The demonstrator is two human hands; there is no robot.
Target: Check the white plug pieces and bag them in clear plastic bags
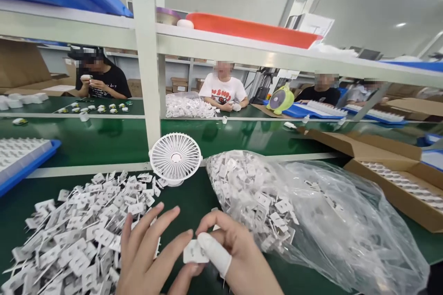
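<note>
A small white plastic piece [194, 251] is held between my two hands, low in the middle of the head view. My left hand [148, 258] pinches its left side with thumb and index finger, while the other fingers are spread. With a white cover on its thumb, my right hand [242, 258] grips the piece from the right; its curled fingers partly hide what lies behind. To the left spreads a pile of similar white pieces with thin pins [90, 226]. More of them fill a clear plastic bag [249, 193] to the right.
Behind my hands stands a small white fan [176, 157] by a shelf post [147, 64]. A blue tray [31, 166] sits left, an open cardboard box [398, 170] right. Across the green belt [242, 136], several people sit at work. An overhead shelf carries a red tray [249, 30].
</note>
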